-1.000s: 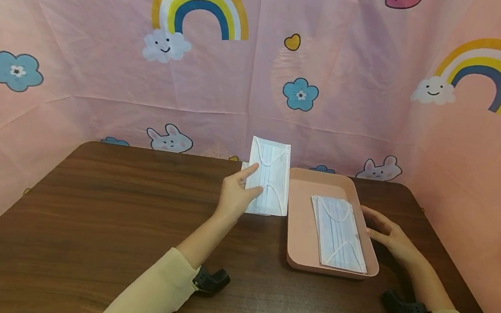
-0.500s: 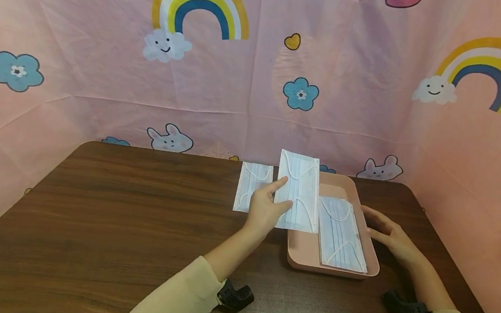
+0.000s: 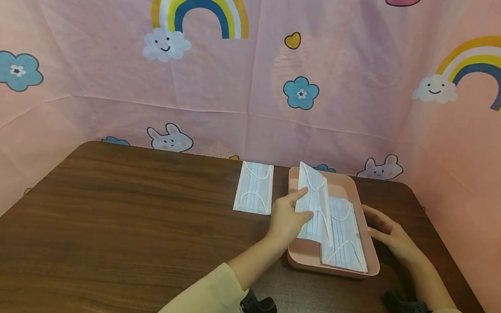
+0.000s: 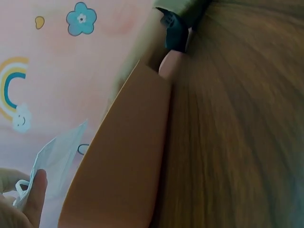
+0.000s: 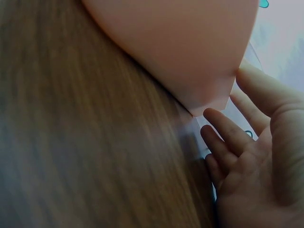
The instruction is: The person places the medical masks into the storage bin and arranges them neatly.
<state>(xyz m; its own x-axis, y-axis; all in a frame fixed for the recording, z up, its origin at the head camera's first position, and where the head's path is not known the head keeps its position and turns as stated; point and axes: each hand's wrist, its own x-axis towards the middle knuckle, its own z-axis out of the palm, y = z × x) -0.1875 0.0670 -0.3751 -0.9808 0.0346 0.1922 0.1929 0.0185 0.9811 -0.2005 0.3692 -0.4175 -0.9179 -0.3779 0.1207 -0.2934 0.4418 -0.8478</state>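
Observation:
My left hand (image 3: pixel 289 218) pinches a light blue face mask (image 3: pixel 312 201) by its left side, thumb on top, and holds it tilted over the left half of the pink tray (image 3: pixel 301 260). White ear loops show on the mask. In the left wrist view the held mask (image 4: pixel 57 154) rises above the tray wall (image 4: pixel 118 156). A small stack of masks (image 3: pixel 345 239) lies in the tray's right half, partly overlapped by the held one. At the tray's right side is my right hand (image 3: pixel 395 241), fingers loosely bent, thumb tip at the rim; in the right wrist view its fingers (image 5: pixel 228 130) extend beside the tray's outer wall.
Another face mask (image 3: pixel 254 189) lies flat on the dark wooden table (image 3: pixel 115 224), left of the tray near the back edge. A pink patterned cloth (image 3: pixel 257 77) hangs behind the table and along both sides.
My left hand has carried the face mask rightward and toward me, from beside the tray to over it, uncovering the mask on the table. The right hand has stayed at the tray.

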